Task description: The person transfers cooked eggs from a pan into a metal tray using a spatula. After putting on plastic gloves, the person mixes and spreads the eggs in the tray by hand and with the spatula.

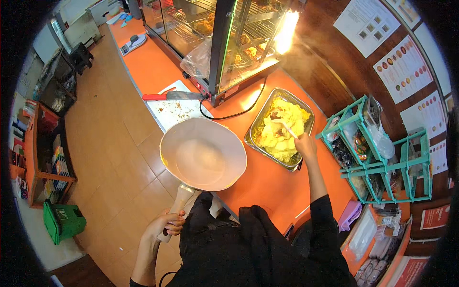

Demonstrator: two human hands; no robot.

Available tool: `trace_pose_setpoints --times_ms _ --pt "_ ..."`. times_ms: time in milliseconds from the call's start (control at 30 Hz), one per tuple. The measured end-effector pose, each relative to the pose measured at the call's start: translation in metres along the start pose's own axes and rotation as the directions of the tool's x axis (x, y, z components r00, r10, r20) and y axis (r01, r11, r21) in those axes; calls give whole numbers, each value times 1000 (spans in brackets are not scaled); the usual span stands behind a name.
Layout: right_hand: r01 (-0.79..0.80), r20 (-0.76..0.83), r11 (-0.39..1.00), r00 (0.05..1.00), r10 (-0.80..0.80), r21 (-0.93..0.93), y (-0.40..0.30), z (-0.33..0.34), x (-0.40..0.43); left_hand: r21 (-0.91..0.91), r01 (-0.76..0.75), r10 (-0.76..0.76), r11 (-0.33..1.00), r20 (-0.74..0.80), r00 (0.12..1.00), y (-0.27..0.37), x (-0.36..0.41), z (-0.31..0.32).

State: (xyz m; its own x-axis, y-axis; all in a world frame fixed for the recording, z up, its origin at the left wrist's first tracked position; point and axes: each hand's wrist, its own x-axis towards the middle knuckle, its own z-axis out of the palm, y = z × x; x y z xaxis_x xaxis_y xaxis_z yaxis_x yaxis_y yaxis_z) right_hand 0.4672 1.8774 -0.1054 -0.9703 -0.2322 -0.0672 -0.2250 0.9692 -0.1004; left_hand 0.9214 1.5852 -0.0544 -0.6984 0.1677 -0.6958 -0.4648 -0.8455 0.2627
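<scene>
My left hand [168, 225] grips the beige handle of a deep light-coloured pan [204, 158], which I hold out beside the counter edge. Inside, the pan's walls look bare, with small yellow smears along its rim. In my right hand [306, 145] is the handle of a pale spoon or spatula [289, 129]. Its far end rests in a mound of soft yellow food [281, 140], probably mash, streaked with a little brown sauce. That food sits in a rectangular metal tray [311, 112] on the orange counter [265, 183].
A lit glass food warmer [215, 46] stands behind, its black cord [236, 117] looping over the counter. A red-handled knife [179, 95] lies across a crumb-strewn white cutting board [172, 111]. Teal plastic racks [380, 165] hold bagged goods at right. A kitchen scale [133, 43] sits farther back.
</scene>
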Motion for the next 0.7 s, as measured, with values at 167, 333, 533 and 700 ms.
trace_pose_setpoints --times_ms 167,333,533,700 --pt "-67 309 991 951 28 118 -35 -59 -22 -23 13 -14 1000 -39 999 -14 -4 -22" --pt "-39 77 990 997 29 134 -11 -44 -29 67 -8 12 998 -66 998 -18 7 -23" --pt "-45 123 944 992 5 327 14 -93 -22 109 -7 15 994 -71 997 -30 18 -37" --pt "125 60 951 987 -148 282 1 -52 1 133 -17 22 991 -40 999 -33 29 -47"
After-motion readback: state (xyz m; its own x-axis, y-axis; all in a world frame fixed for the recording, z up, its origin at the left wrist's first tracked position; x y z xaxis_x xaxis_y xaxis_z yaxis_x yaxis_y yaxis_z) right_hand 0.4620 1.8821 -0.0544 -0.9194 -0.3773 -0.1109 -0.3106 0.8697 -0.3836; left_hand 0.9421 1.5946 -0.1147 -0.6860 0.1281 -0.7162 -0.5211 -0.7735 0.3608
